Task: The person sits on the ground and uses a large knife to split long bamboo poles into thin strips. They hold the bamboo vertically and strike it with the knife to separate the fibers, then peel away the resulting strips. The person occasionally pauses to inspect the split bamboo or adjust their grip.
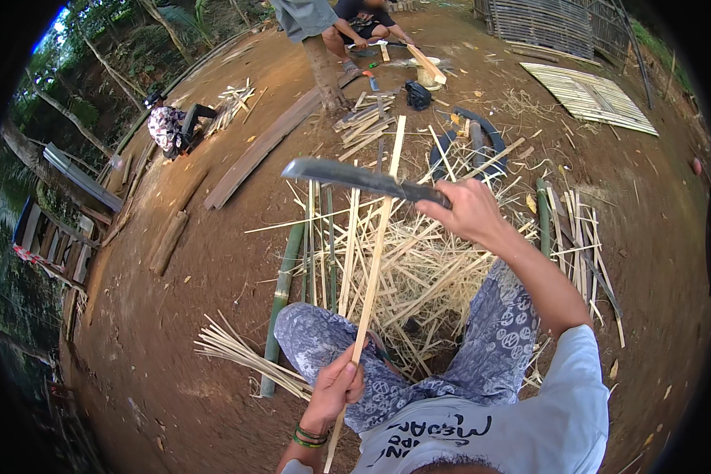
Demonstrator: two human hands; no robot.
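My right hand [468,210] is closed round the dark handle of a machete [347,175], its broad blade pointing left. The blade crosses a long, pale bamboo strip [378,261] near its upper part; I cannot tell whether they touch. Lower down, my left hand [337,385] grips that strip, whose lower end runs down past my wrist. Below the blade, between my legs, spreads a heap of thin bamboo shavings and splints [426,288]. Beside my left knee lies a bundle of pale split strips [245,351].
A green bamboo pole [284,292] lies by my left leg, more strips [581,237] to the right. Ahead are a dark tyre [494,146], a tree trunk [324,75] and a long plank [265,150]. One person [170,126] sits far left; others are at the top.
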